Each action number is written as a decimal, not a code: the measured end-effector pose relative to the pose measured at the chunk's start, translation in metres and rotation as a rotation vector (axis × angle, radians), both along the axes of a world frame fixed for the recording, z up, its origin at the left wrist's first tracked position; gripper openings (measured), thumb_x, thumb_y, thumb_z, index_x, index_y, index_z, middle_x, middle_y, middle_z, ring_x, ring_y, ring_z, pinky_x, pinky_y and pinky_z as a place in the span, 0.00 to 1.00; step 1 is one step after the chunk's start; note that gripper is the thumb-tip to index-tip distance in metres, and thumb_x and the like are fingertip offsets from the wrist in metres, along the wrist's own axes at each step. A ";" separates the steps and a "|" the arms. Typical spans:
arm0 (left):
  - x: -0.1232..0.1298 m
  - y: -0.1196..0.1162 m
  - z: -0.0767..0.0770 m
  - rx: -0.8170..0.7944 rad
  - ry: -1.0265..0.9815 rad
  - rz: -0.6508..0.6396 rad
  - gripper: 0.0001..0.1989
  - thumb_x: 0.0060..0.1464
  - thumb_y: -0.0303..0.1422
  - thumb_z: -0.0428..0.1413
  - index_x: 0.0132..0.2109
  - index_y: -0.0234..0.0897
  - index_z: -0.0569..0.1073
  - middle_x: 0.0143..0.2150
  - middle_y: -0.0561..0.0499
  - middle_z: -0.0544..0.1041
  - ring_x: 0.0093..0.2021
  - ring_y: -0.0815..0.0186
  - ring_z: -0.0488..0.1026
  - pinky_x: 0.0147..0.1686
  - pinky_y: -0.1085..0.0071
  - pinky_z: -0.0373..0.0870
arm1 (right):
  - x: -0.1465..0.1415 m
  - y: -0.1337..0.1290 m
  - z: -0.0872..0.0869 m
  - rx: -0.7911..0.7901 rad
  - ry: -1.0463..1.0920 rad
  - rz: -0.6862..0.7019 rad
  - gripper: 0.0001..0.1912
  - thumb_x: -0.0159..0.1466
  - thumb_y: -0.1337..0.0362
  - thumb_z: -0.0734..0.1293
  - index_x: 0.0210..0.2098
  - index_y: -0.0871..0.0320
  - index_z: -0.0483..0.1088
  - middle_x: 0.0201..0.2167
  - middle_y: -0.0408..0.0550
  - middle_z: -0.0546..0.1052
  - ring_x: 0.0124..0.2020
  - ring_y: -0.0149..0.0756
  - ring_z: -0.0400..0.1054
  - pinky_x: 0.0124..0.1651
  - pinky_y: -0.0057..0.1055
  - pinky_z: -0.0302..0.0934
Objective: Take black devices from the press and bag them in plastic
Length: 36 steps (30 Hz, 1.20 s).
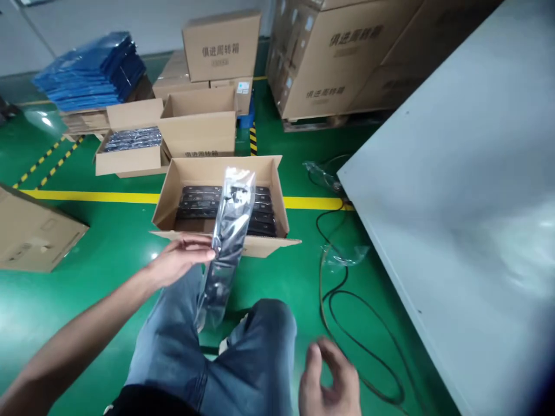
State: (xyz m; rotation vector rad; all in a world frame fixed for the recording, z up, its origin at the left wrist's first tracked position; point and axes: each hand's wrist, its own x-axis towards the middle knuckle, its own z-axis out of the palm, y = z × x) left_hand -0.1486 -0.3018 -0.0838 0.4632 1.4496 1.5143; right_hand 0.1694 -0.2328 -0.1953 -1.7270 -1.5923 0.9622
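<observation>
My left hand (193,254) grips the left edge of a clear plastic bag (229,231) between thumb and fingers. Inside the bag is a long, flat black part, whose exact kind I cannot make out. The bag slants upward from between my knees, and its top end overlaps an open cardboard box (221,169) beyond them. Long black parts (197,205) lie in rows in that box, partly hidden by the bag. Low on the right, my right hand (332,381) is apart from the bag, slightly blurred, its fingers loosely curled with a gap to the thumb and nothing visible in them.
On the right stands a large pale grey panel (455,190). Cables (347,289) and scraps of clear film (347,254) lie beside it on the green floor. Further boxes (199,130) stand behind, one box (34,231) at left. Blue sheets (93,72) are stacked at the back.
</observation>
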 end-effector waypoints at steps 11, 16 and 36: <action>0.094 -0.093 -0.036 -0.053 -0.204 -0.047 0.20 0.43 0.45 0.77 0.36 0.36 0.83 0.34 0.49 0.81 0.39 0.63 0.75 0.42 0.69 0.70 | -0.101 -0.049 0.085 -0.059 0.531 0.476 0.37 0.61 0.54 0.74 0.68 0.43 0.63 0.54 0.50 0.78 0.44 0.32 0.76 0.48 0.37 0.79; 0.108 -0.107 -0.043 0.015 -0.201 -0.135 0.19 0.49 0.46 0.74 0.38 0.36 0.82 0.37 0.48 0.81 0.40 0.62 0.75 0.42 0.67 0.70 | -0.092 -0.067 0.074 -0.105 0.514 0.450 0.32 0.62 0.53 0.73 0.64 0.44 0.67 0.56 0.50 0.78 0.50 0.33 0.76 0.51 0.35 0.78; 0.106 -0.101 -0.046 -0.073 -0.318 0.081 0.22 0.45 0.48 0.75 0.32 0.35 0.79 0.24 0.56 0.70 0.26 0.72 0.62 0.29 0.73 0.56 | -0.089 -0.076 0.065 -0.181 0.413 0.509 0.39 0.60 0.50 0.74 0.69 0.43 0.63 0.66 0.53 0.74 0.58 0.39 0.76 0.57 0.43 0.78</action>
